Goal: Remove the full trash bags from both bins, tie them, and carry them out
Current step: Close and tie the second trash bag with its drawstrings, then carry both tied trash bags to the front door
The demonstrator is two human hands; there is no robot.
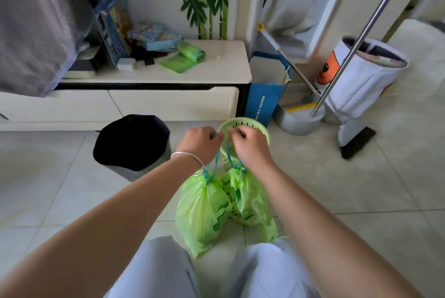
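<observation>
Tying step: at frame centre, left hand [201, 141] and right hand [249, 145] each pinch blue drawstrings [215, 165] of two cinched green trash bags [224, 206] on the floor; next, presumably, knotting and lifting them.

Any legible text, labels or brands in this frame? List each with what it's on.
Nothing can be read for certain.
blue paper bag: a vertical line of light characters, too small and blurred to read.
books leaning on the cabinet: printed covers, blurred.
colourful packets on the cabinet: print unreadable.
green trash bags: dark green printed marks, crumpled, not legible.
</observation>
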